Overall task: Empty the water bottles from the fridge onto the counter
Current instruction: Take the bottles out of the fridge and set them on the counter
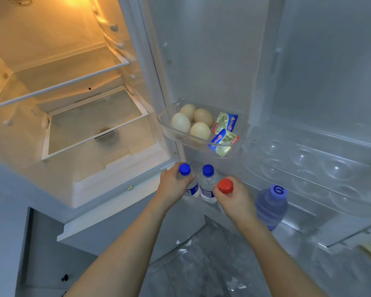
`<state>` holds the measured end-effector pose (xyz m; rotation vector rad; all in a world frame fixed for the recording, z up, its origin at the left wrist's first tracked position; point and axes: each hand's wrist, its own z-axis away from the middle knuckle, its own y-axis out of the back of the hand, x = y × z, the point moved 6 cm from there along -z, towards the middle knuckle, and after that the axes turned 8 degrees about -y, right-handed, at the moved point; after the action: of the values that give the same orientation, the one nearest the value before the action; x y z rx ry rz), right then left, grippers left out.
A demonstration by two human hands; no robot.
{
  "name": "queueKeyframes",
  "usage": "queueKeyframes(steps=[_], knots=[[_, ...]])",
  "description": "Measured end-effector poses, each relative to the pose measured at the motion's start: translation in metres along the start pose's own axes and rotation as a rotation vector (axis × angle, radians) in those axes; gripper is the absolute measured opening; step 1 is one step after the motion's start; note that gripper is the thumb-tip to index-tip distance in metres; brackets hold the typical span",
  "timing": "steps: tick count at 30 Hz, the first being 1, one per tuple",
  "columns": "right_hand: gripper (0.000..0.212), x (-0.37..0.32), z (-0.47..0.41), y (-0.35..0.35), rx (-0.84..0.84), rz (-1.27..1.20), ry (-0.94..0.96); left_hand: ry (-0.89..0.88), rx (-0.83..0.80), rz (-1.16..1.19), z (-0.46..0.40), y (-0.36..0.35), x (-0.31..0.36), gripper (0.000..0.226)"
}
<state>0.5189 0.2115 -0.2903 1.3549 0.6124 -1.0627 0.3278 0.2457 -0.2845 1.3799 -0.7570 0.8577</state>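
Both bare forearms reach forward from the bottom of the view over a grey mottled floor (201, 264) toward the lower shelf of the open white fridge door (223, 61). The right hand (237, 198) has its fingers curled around the neck of a clear plastic water bottle with a red screw cap (225, 186), whose body is mostly hidden behind the hand. The left hand (173, 185) grips the shoulder of a clear plastic water bottle with a blue cap (184, 169) at the left end of the shelf. Between the two hands stands a second clear blue-capped bottle with a blue and white label (208, 185), upright and untouched. To the right of the right hand, a blue-tinted plastic bottle with a pale purple cap (271, 205) stands in the same door shelf. Above these, a small clear door bin (176, 133) holds four beige eggs (199, 129) and two foil-wrapped butter portions with blue and red print (224, 133). Right of the bin is a clear moulded egg tray (319, 168). Farther left, the lit fridge interior shows white-edged glass shelves (73, 82).
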Motion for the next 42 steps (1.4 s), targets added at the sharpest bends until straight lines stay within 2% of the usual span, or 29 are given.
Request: queueKeyframes(steps=[3,8,12,14,19,23,32,37,42], knots=[[0.03,-0.013,0.004,0.009,0.076,-0.127,0.028,-0.062,0.074,0.088,0.008,0.007,0.01,0.015],[0.014,-0.063,0.018,0.026,0.193,-0.187,0.164,-0.204,0.236,0.216,0.027,0.047,0.04,0.016],[0.015,-0.082,0.032,0.032,0.256,-0.218,0.224,-0.248,0.396,0.259,0.048,0.085,0.048,0.017],[0.016,-0.089,0.039,0.032,0.287,-0.148,0.324,-0.253,0.465,0.25,0.059,0.097,0.047,0.018],[0.019,-0.121,0.07,0.003,0.213,-0.002,0.671,-0.168,0.606,0.209,0.092,0.113,0.015,0.019],[0.017,-0.137,0.079,-0.029,0.053,-0.086,0.733,-0.059,0.674,0.215,0.123,0.118,-0.015,0.019],[0.015,-0.142,0.116,-0.109,-0.408,-0.177,0.526,0.078,0.803,0.206,0.207,0.151,-0.051,0.018],[0.017,-0.157,0.18,-0.146,-0.57,-0.207,0.56,0.131,0.875,0.153,0.288,0.181,-0.057,0.018],[0.019,-0.166,0.279,-0.183,-0.79,-0.215,0.621,0.219,1.016,0.087,0.399,0.207,-0.069,0.017]])
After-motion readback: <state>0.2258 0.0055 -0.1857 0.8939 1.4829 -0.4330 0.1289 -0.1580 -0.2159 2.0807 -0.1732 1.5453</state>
